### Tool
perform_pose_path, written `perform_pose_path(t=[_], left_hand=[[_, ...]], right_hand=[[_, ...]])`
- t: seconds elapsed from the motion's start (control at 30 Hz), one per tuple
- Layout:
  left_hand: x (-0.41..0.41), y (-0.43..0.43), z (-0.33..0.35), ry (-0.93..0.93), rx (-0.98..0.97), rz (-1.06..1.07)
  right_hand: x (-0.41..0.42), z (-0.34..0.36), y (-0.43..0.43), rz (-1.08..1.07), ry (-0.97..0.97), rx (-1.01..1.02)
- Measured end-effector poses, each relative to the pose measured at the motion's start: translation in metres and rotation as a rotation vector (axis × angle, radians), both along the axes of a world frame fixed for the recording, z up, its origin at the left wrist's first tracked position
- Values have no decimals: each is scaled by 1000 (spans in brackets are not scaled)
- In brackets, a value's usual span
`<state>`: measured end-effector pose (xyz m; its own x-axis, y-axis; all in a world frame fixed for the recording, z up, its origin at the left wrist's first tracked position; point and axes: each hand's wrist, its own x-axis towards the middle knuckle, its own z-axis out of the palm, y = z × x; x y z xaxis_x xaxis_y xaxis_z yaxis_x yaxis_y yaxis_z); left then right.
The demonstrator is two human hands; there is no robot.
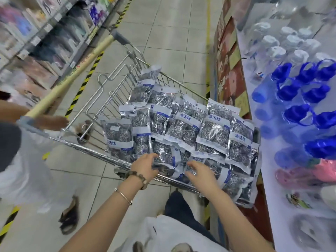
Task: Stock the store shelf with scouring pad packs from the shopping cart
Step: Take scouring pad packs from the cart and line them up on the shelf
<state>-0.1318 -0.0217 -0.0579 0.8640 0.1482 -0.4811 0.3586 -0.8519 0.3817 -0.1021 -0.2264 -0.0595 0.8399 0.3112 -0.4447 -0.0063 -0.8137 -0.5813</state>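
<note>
The scouring pad packs (pixel 183 124) show silver coiled swirls behind clear film, with white labels carrying a blue band and blue characters. The shopping cart (pixel 94 151) is shiny chrome wire; its handle (pixel 72 71) is pale cream with grey end caps (pixel 120 36). The floor (pixel 163 42) is pale grey-beige tile, edged by yellow-and-black striped tape (pixel 85 82). On the white right-hand shelf (pixel 254 73), clear bottles wear bright blue lids (pixel 294 111), beside pink items (pixel 309 173). A brown beaded bracelet (pixel 140 177) and a thin metallic bangle (pixel 123 195) circle the left wrist.
</note>
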Motion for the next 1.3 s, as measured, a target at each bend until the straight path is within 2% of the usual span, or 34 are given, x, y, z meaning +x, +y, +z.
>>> perform_pose_path(t=[0.13, 0.27, 0.37, 0.5, 0.67, 0.8, 1.0, 1.1, 1.17, 1.3], left_hand=[[25, 6, -15, 107, 16, -81], [39, 12, -28, 163, -93, -84], [53, 10, -21, 81, -145, -40], [89, 10, 10, -67, -151, 28], [141, 20, 44, -99, -140, -61], [169, 20, 63, -171, -150, -111], [161, 32, 61, -334, -111, -108], [139, 65, 49, -387, -133, 63], [122, 95, 37, -393, -69, 216], [83, 146, 11, -391, -19, 573]], right_hand=[[32, -9, 6, 73, 45, -24], [58, -17, 7, 84, 92, 11], [73, -20, 6, 32, 149, 66], [84, -18, 7, -121, 283, 277], [110, -11, 13, -146, 279, 271], [121, -10, 20, -216, 346, 386], [113, -13, 38, -322, 262, 440], [109, -19, 45, -472, 249, 460], [109, -22, 49, -541, 233, 444], [111, -26, 58, -568, 226, 399]])
